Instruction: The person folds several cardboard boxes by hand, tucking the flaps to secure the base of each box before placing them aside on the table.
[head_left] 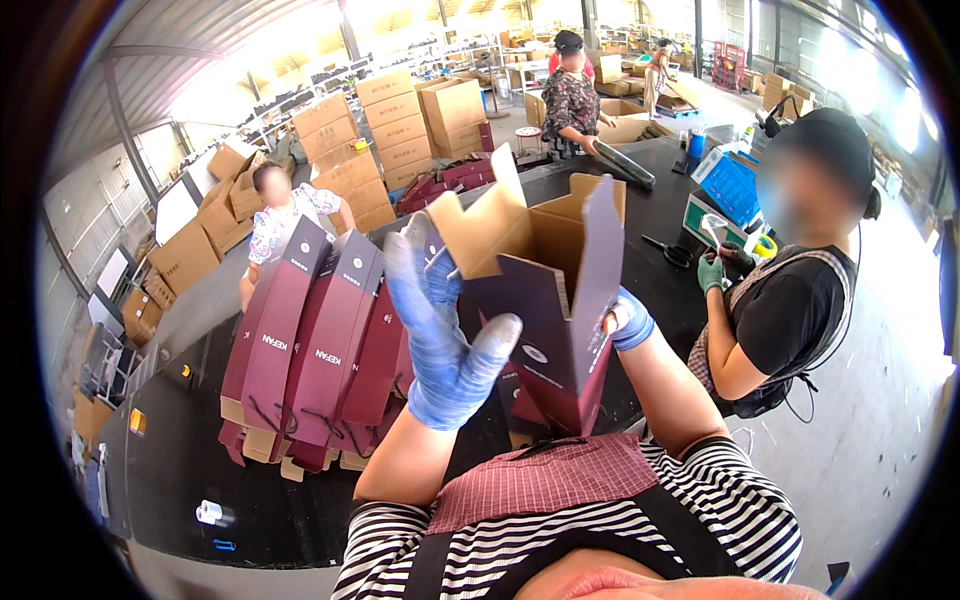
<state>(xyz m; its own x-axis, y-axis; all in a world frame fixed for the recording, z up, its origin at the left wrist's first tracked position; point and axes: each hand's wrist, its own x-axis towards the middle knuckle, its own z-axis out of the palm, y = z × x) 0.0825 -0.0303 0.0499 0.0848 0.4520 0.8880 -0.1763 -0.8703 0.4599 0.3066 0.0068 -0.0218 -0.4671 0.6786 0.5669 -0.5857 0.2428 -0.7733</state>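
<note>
A tall dark purple and maroon cardboard box (535, 305) stands upright in front of my chest, its top flaps raised and its brown inside showing. My left hand (440, 340), in a blue glove, is beside the box's left side with its fingers stretched out and spread, the thumb close to the front panel. At the lower right side, my blue-gloved right hand (630, 320) grips the box; the box hides most of its fingers. Several similar maroon boxes (320, 360) with dark cords lie in a leaning stack to the left of my left hand.
The black table (175, 470) carries a white roll (210, 512), a blue clip-like item (224, 545) and scissors (668, 250). A co-worker in green gloves (710, 272) stands close at right. Two other people work across the table. Brown cartons (395, 125) are stacked behind.
</note>
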